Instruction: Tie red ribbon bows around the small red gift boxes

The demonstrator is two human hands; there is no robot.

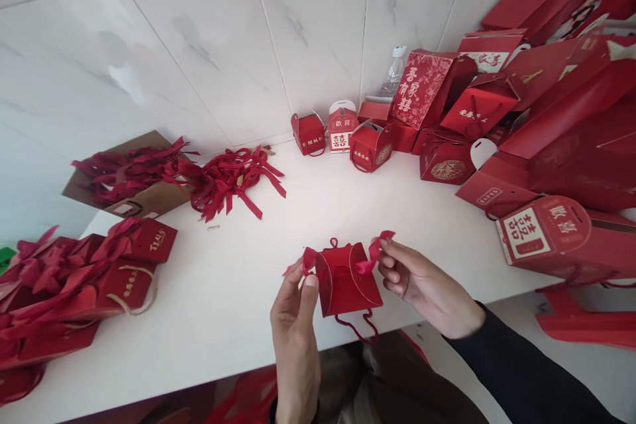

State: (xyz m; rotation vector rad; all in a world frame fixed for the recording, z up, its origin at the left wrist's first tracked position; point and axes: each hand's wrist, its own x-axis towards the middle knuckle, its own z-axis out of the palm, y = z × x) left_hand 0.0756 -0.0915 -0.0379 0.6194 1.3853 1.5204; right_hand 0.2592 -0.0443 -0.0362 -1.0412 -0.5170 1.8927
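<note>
A small red gift box [348, 288] rests near the front edge of the white table, its top flaps spread and a dark red cord handle [356, 330] hanging at the near side. Red ribbon shows at both side flaps. At the box's left, my left hand [297, 318] pinches one ribbon end [309, 258] between thumb and fingers. My right hand [417, 278] is on the right side, with thumb and forefinger closed on the other ribbon end [382, 242]. The ribbon's middle part is partly hidden by the flaps.
Ribboned red boxes [129, 285] crowd the table's left. Behind them, a brown carton [149, 202] holds red ribbons, with a loose ribbon pile [233, 179] beside it. Several red boxes [365, 146] stand by the wall. More gift boxes [541, 232] and a clear bottle [395, 71] are at right.
</note>
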